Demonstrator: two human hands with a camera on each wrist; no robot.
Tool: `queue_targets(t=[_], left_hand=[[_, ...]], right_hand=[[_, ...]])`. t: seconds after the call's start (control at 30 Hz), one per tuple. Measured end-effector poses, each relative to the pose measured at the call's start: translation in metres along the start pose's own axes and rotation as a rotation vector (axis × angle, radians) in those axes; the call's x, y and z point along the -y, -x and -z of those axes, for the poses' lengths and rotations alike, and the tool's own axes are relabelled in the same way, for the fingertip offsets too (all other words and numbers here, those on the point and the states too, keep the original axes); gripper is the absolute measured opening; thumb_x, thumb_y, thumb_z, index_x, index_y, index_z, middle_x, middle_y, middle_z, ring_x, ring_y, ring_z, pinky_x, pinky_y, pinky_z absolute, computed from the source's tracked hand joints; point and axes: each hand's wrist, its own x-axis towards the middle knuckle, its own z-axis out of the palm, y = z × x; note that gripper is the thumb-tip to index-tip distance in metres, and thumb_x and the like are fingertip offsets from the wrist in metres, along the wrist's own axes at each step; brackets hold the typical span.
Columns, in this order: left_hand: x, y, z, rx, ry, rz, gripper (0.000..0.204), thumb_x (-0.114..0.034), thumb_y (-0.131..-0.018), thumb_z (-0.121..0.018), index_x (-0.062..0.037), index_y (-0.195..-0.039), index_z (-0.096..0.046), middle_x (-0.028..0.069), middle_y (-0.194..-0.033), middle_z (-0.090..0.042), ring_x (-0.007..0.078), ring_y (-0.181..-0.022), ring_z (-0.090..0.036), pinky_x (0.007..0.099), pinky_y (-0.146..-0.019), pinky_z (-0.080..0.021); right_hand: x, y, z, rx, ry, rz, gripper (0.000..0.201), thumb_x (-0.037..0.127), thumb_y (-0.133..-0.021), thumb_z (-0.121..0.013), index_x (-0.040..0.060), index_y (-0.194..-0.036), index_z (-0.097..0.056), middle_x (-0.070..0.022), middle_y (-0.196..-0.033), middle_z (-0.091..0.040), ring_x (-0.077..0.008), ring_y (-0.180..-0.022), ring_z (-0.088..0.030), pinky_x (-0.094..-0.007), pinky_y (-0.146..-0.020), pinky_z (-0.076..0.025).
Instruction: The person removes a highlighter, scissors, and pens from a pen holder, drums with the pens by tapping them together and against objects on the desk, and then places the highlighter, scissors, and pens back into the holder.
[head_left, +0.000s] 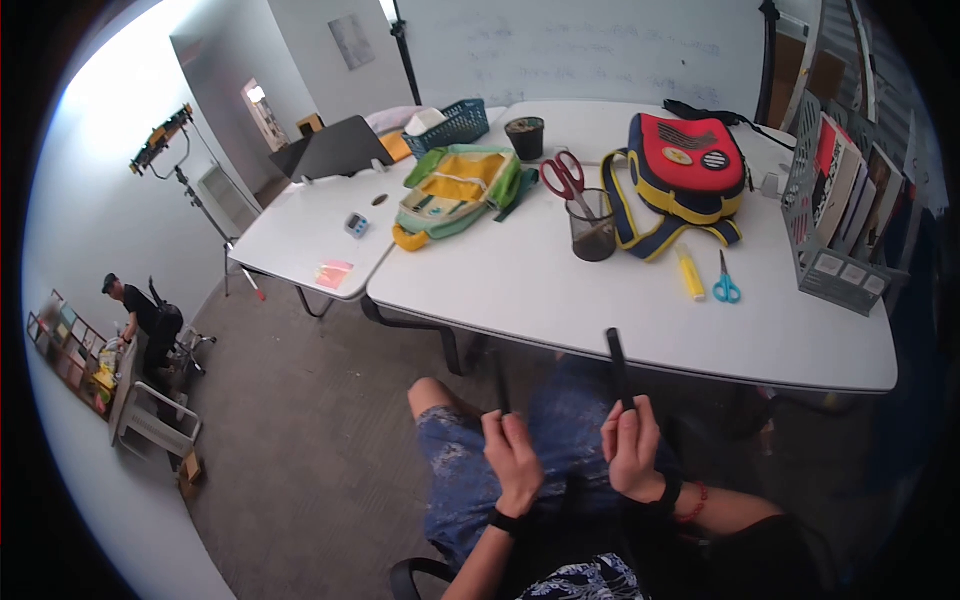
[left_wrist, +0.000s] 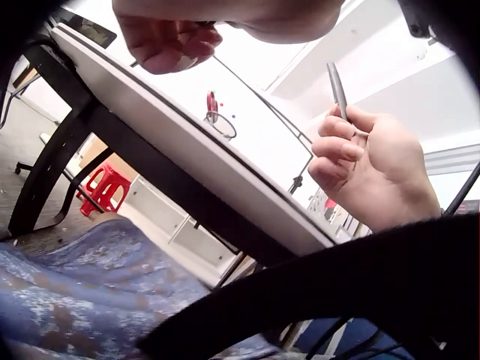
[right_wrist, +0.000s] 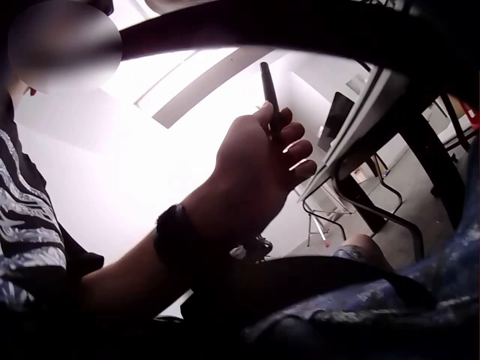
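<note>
Both hands are raised over the lap, in front of the table's near edge. My left hand [head_left: 514,464] grips a slim black pen-like stick [head_left: 502,382], which points up from between thumb and fingers. A second black pen-like stick [head_left: 617,362] stands upright in my right hand [head_left: 634,455], its lower end pinched by the thumb and curled fingers. The left wrist view shows the right hand's stick [left_wrist: 337,88] tapering toward its top. In the right wrist view the left hand's stick [right_wrist: 270,94] rises past the thumb. The two sticks are apart; their lower ends are hidden in the hands.
The white table [head_left: 480,305] bears a mesh pen holder [head_left: 594,238] with red-handled scissors, blue scissors [head_left: 726,288], a yellow tube [head_left: 690,275], a red backpack [head_left: 690,165], a green bag [head_left: 460,190] and a file rack [head_left: 840,275]. Another person [head_left: 145,315] is at the far left.
</note>
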Motion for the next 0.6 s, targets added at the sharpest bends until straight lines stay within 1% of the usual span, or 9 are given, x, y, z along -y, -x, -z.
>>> queue_targets(t=[0.07,0.1,0.13,0.2,0.23,0.3,0.47,0.53,0.6], left_hand=[[0.02,-0.011,-0.005,0.043,-0.429,-0.035,0.029,-0.028,-0.105,-0.049,-0.0017,-0.091,-0.052,0.0022,-0.07,-0.05,0.0095,-0.062,-0.046,0.0288,-0.056,-0.039],[0.041,-0.013,-0.003,0.151,-0.379,0.063,0.031,-0.03,-0.104,-0.049,-0.001,-0.093,-0.055,0.0082,-0.071,-0.055,0.0181,-0.063,-0.052,0.0337,-0.06,-0.042],[0.056,-0.016,-0.002,0.257,-0.322,0.154,0.034,-0.032,-0.103,-0.049,-0.0003,-0.095,-0.058,0.0142,-0.073,-0.059,0.0267,-0.064,-0.057,0.0387,-0.064,-0.045],[0.035,-0.014,-0.008,0.079,-0.248,0.112,0.036,-0.033,-0.103,-0.051,-0.0004,-0.089,-0.058,0.0123,-0.071,-0.059,0.0208,-0.062,-0.055,0.0363,-0.061,-0.044],[0.021,-0.014,-0.009,0.067,-0.16,0.099,0.032,-0.031,-0.103,-0.052,0.0001,-0.094,-0.056,0.0084,-0.067,-0.055,0.014,-0.06,-0.05,0.0323,-0.057,-0.042],[0.009,-0.012,-0.011,0.085,-0.075,0.083,0.03,-0.029,-0.103,-0.052,0.0003,-0.097,-0.055,0.006,-0.067,-0.054,0.0114,-0.059,-0.049,0.0303,-0.055,-0.041],[0.018,-0.002,-0.031,0.033,0.25,0.105,0.028,-0.026,-0.104,-0.051,0.001,-0.101,-0.053,-0.0004,-0.069,-0.05,0.006,-0.062,-0.044,0.0247,-0.054,-0.037],[0.025,-0.006,-0.038,0.123,0.191,0.092,0.027,-0.026,-0.105,-0.049,0.0003,-0.1,-0.053,-0.0014,-0.069,-0.048,0.0059,-0.062,-0.043,0.0237,-0.054,-0.036],[0.049,-0.01,-0.043,0.365,0.049,0.233,0.027,-0.027,-0.105,-0.048,-0.0007,-0.099,-0.053,-0.0022,-0.071,-0.048,0.0054,-0.062,-0.042,0.0225,-0.054,-0.034]], right_hand=[[-0.029,-0.003,0.008,-0.067,0.088,-0.266,0.03,0.027,-0.107,-0.042,0.0034,-0.09,-0.049,0.0009,-0.055,-0.043,-0.0055,-0.047,-0.04,-0.0233,-0.044,-0.031],[-0.031,-0.003,0.012,-0.006,0.141,-0.465,0.032,0.028,-0.106,-0.044,0.0042,-0.086,-0.05,0.0004,-0.055,-0.043,-0.0066,-0.047,-0.041,-0.0245,-0.044,-0.032],[-0.04,0.006,0.015,-0.003,0.183,-0.384,0.033,0.029,-0.107,-0.043,0.0044,-0.086,-0.049,0.0003,-0.055,-0.043,-0.0058,-0.045,-0.04,-0.0238,-0.042,-0.031],[-0.005,0.014,0.005,0.043,-0.042,-0.391,0.033,0.029,-0.107,-0.042,0.0051,-0.085,-0.049,0.001,-0.054,-0.044,-0.0047,-0.043,-0.04,-0.0225,-0.04,-0.03],[0.002,0.015,0.002,0.017,-0.065,-0.296,0.034,0.029,-0.107,-0.042,0.005,-0.085,-0.049,0.0012,-0.054,-0.044,-0.0044,-0.042,-0.04,-0.0219,-0.039,-0.029],[0.007,0.023,0.004,-0.038,-0.028,-0.123,0.032,0.027,-0.107,-0.042,0.0051,-0.084,-0.048,0.0013,-0.054,-0.044,-0.0045,-0.042,-0.041,-0.0216,-0.039,-0.03],[-0.017,0.024,0.036,-0.137,0.144,-0.339,0.03,0.023,-0.106,-0.043,0.005,-0.083,-0.048,0.0012,-0.054,-0.044,-0.0056,-0.042,-0.041,-0.0226,-0.04,-0.031],[-0.018,0.029,0.048,-0.187,0.116,-0.33,0.03,0.024,-0.106,-0.044,0.0046,-0.083,-0.048,0.0007,-0.055,-0.044,-0.0059,-0.042,-0.042,-0.023,-0.04,-0.032],[0.006,0.034,0.05,-0.209,0.082,-0.26,0.03,0.024,-0.106,-0.042,0.0043,-0.085,-0.047,0.0005,-0.055,-0.044,-0.0054,-0.043,-0.041,-0.0224,-0.041,-0.031]])
